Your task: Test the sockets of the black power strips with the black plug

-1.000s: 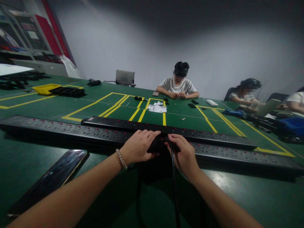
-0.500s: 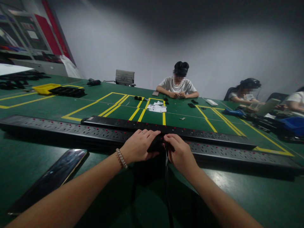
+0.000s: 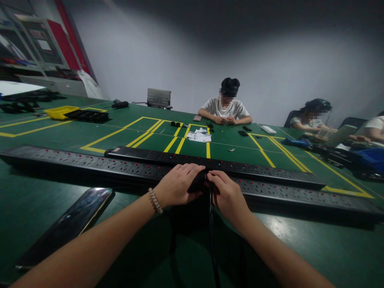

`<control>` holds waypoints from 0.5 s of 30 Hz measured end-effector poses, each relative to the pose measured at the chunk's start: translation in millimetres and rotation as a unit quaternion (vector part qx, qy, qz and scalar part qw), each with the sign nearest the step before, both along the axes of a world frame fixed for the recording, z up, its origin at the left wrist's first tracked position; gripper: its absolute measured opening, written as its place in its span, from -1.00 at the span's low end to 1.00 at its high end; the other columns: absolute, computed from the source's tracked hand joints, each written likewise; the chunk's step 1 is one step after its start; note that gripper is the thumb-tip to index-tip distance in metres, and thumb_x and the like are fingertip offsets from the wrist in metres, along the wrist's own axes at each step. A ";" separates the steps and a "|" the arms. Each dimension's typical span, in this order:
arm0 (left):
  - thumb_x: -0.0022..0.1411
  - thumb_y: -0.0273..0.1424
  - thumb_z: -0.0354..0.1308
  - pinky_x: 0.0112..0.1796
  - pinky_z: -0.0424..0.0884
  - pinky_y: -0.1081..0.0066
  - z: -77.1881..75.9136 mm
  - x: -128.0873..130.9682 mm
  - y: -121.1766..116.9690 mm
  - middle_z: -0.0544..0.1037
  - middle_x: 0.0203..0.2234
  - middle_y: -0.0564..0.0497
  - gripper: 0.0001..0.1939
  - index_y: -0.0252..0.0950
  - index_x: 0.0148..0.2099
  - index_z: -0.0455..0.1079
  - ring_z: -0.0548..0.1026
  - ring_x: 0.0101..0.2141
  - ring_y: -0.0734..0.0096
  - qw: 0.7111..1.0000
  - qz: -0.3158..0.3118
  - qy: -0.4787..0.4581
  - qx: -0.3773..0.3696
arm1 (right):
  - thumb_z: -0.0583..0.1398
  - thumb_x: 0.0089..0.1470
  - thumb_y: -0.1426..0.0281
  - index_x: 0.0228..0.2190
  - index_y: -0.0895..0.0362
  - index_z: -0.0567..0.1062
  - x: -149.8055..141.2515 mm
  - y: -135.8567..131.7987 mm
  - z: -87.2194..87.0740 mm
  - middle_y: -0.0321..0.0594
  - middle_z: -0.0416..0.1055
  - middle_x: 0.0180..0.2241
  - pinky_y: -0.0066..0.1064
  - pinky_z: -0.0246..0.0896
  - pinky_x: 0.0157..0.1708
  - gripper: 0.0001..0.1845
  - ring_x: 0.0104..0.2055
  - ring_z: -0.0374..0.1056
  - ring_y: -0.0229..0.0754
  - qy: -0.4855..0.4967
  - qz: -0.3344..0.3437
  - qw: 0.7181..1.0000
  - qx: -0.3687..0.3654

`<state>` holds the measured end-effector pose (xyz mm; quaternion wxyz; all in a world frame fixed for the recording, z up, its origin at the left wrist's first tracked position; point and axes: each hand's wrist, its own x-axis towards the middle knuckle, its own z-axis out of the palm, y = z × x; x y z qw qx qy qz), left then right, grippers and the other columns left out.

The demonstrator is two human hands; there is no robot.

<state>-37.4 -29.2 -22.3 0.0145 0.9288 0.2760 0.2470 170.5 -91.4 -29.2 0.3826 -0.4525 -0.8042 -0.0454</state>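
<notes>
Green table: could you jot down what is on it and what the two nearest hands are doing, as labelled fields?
Table: green, marked with yellow lines
Left hand: curved at the front power strip; what its palm covers is too dark to tell
Right hand: pinching a black cable
Rear power strip: just beyond the front one
Phone: lying left of both hands
Paper: white, beyond the strips
Yellow tray: far left, beside a black tray
Person across: seated

From here the near power strip [image 3: 279, 195] looks satin black, the cable [image 3: 211, 224] glossy, the phone [image 3: 69, 220] glass-smooth; the green worktop [image 3: 345, 248] shines, the far paper [image 3: 199, 136] lies matt.
</notes>
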 end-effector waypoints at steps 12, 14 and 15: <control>0.14 -0.36 0.26 0.07 0.38 0.04 -1.0 2.3 -6.0 0.46 0.12 -0.19 -0.26 -0.25 0.31 0.08 0.44 0.09 0.05 0.997 -0.062 -0.034 -0.029 | 0.11 0.22 0.58 -0.09 0.10 0.47 -3.2 -1.7 1.7 0.00 0.49 -0.01 -0.15 0.48 -0.05 -0.72 -0.05 0.49 -0.02 -0.012 -0.010 1.000 0.000; 0.13 -0.36 0.26 0.09 0.37 0.05 -0.7 2.3 -4.8 0.46 0.12 -0.19 -0.24 -0.26 0.32 0.07 0.43 0.10 0.05 0.997 -0.060 -0.032 -0.036 | 0.11 0.22 0.58 -0.08 0.10 0.47 -3.1 -2.0 2.4 0.01 0.48 -0.01 -0.14 0.47 -0.03 -0.72 -0.03 0.48 -0.02 -0.015 -0.009 1.000 -0.004; 0.12 -0.36 0.27 0.10 0.36 0.04 -0.5 2.3 -4.1 0.45 0.13 -0.19 -0.23 -0.26 0.32 0.06 0.43 0.11 0.05 0.997 -0.059 -0.032 -0.039 | 0.11 0.22 0.59 -0.08 0.11 0.47 -3.1 -2.3 2.8 0.01 0.48 0.00 -0.13 0.47 -0.03 -0.71 -0.03 0.48 -0.01 -0.015 -0.009 1.000 -0.005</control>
